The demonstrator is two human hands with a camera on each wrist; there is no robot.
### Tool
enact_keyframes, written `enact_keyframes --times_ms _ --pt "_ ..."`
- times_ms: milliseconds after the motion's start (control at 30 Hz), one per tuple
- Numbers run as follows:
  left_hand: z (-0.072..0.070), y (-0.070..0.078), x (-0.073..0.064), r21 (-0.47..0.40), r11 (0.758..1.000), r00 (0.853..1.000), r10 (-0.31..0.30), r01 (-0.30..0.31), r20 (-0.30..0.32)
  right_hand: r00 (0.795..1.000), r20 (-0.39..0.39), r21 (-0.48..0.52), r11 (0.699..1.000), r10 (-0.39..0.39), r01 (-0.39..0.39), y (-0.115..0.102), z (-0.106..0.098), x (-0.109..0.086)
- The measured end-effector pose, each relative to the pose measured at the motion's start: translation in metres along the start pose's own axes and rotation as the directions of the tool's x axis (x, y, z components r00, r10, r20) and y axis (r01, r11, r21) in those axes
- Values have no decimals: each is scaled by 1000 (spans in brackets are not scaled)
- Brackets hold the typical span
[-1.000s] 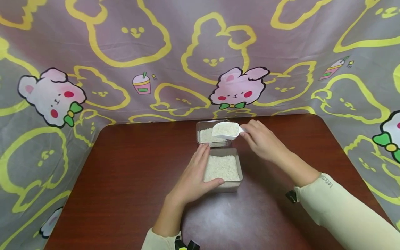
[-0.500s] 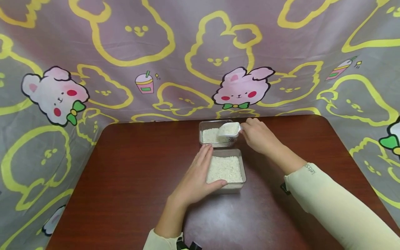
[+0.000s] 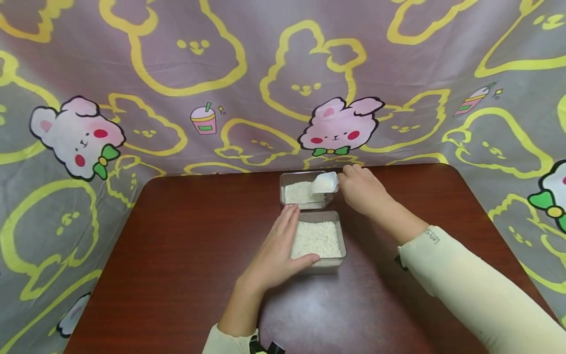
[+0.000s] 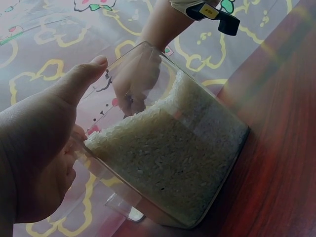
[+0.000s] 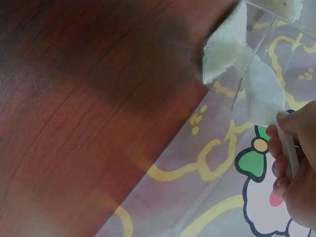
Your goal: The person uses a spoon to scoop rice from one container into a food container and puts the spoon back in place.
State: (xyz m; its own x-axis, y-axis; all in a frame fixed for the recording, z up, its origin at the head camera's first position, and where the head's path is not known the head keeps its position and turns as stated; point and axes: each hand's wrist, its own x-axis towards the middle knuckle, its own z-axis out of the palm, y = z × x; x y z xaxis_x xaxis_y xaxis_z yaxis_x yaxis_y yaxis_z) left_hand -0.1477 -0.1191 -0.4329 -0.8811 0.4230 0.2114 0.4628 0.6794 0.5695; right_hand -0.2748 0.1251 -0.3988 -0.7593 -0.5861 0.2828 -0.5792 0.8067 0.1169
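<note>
My right hand (image 3: 362,189) grips the handle of a white scoop (image 3: 325,182), which is tilted over the far clear container (image 3: 285,197). Rice falls from the scoop, and white rice (image 3: 298,191) lies in that container. In the right wrist view the fingers and thumb wrap round the scoop's handle (image 5: 289,148). My left hand (image 3: 278,248) rests against the left side of the near clear container (image 3: 325,265), fingers extended along the wall and thumb at the front rim. Rice (image 4: 168,148) fills much of this container.
Both containers stand one behind the other on a dark reddish-brown table (image 3: 190,246). A patterned cloth (image 3: 247,73) with cartoon rabbits hangs along the table's back and sides. Dark wrist devices (image 4: 217,17) sit at the sleeves.
My right hand has turned and tipped the scoop over the far container, and much of its rice has poured out. The left hand has stayed against the near container.
</note>
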Motion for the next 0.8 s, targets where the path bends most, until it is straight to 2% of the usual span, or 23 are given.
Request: enact_keyframes --times_ms 133,300,400,500,633,733,800 --pt "0 0 0 -3 1000 1000 10 -10 -8 997 -32 -88 994 -68 64 -4 -1 -1" --pt "1 0 0 -11 1000 1000 6 -6 -11 979 -53 -245 953 -197 178 -8 -1 -1" --pt "1 1 0 -16 1000 1000 0 0 -13 974 -60 -277 941 -219 195 -9 -3 -1" --pt "1 1 0 -14 1000 1000 0 0 -17 984 -64 -219 964 -168 151 -9 -6 -2" --pt "1 1 0 -21 1000 1000 -12 12 -9 999 -31 -35 999 -28 27 -6 -9 -4" --pt "1 1 0 -22 999 1000 -25 25 3 996 12 119 989 89 -90 -2 -9 -7" --pt "1 1 0 -20 999 1000 -28 29 9 987 37 219 962 159 -163 2 -6 -10"
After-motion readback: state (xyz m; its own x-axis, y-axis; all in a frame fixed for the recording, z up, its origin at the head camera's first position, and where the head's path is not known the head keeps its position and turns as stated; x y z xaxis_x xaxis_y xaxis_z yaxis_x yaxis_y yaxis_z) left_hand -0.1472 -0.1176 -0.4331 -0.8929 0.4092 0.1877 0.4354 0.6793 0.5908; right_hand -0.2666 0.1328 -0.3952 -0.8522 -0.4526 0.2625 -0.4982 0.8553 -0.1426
